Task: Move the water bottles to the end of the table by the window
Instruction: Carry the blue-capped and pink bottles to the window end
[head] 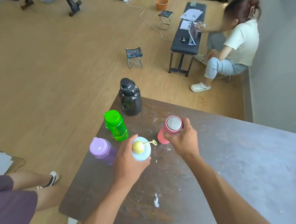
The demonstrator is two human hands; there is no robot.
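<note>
Several water bottles stand near the far left end of a dark wooden table (174, 180). My left hand (128, 164) grips a light blue bottle (144, 153) with a yellow ball cap, seen from above. My right hand (182, 141) is closed around a pink bottle (171, 127) with a silver lid. A purple bottle (101, 150) stands left of the blue one. Behind them is a green bottle (116, 125), and a black bottle (130, 97) stands at the table's far corner.
A person (232, 46) sits at the right by a black bench (184, 44) with papers and a tablet. Two small folding stools (134, 56) and an orange bucket (161, 3) stand on the wooden floor. Someone's legs (26, 186) are at the table's left side.
</note>
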